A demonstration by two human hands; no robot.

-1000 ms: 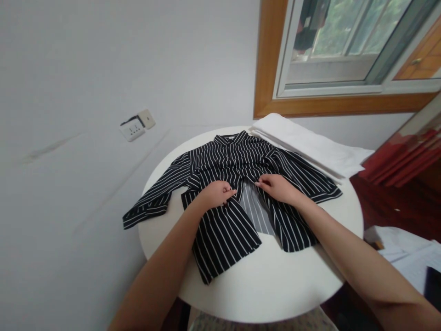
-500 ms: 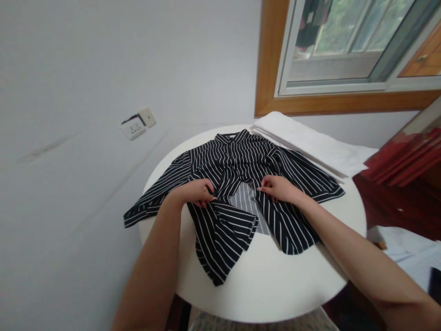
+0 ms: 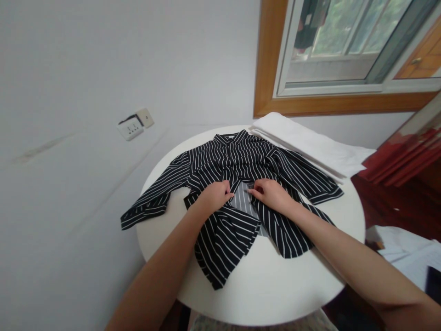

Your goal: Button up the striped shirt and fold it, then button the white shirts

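A black shirt with white stripes [image 3: 237, 154] lies spread front side up on the round white table [image 3: 268, 294], its collar toward the wall and its sleeves out to both sides. Below the chest its front parts, and the paler inside of the back shows in the gap. My left hand [image 3: 218, 195] pinches the front panel on the left of that gap. On the other side my right hand [image 3: 267, 193] grips the edge of the right panel between thumb and fingers. The lower left panel is folded and bunched toward the middle.
A folded white cloth or sheet stack [image 3: 310, 142] rests at the table's back right. Behind stand the wall with a socket [image 3: 131, 128] and a wood-framed window [image 3: 268, 105]. Papers [image 3: 409, 257] lie low at the right, beside red fabric [image 3: 403, 156].
My left hand has moved right, toward the gap, drawing the left panel inward. My right hand has shifted slightly left with the right panel's edge, so the hands are closer together.
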